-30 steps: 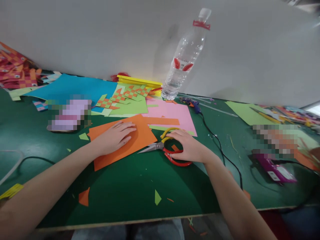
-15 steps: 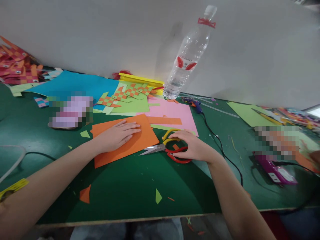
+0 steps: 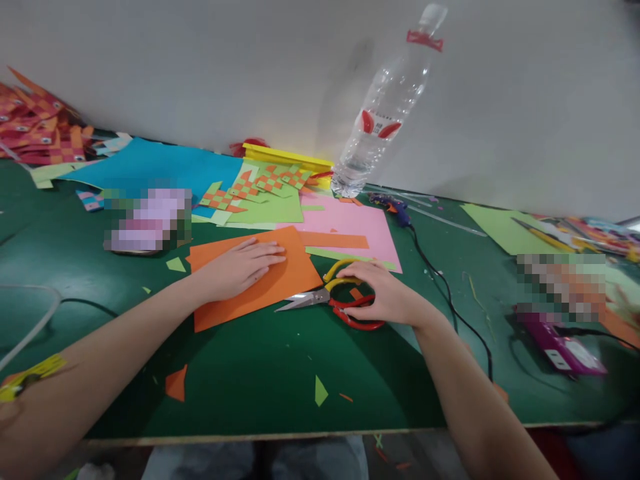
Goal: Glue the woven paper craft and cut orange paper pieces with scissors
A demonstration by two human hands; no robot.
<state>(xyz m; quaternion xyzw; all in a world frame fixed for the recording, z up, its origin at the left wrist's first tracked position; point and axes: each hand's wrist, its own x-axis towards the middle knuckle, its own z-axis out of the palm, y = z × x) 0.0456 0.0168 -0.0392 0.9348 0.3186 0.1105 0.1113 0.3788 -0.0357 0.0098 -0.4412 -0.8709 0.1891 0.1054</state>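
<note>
My left hand (image 3: 245, 267) lies flat, fingers outstretched, on a sheet of orange paper (image 3: 210, 313). To its right, my right hand (image 3: 377, 290) grips a pair of scissors (image 3: 313, 297) by their yellow and red handles. The blades are slightly apart and point left, along the lower right edge of the orange sheet. Behind the scissors, an orange paper strip (image 3: 340, 240) rests across a pink sheet (image 3: 385, 237). Woven orange-and-green paper fish (image 3: 245, 190) sit on green paper behind my left hand.
A phone (image 3: 150, 220) with a blurred screen and a blue sheet (image 3: 165, 163) are at left. A water bottle (image 3: 380, 113) stands by the wall, near a glue gun (image 3: 393, 207) with a black cord. A purple power strip (image 3: 560, 347) lies at right. Paper scraps (image 3: 320, 391) dot the green table.
The scissors and my right hand have shifted slightly left relative to the orange sheet. My left hand stays flat on the paper. The whole view has moved a little.
</note>
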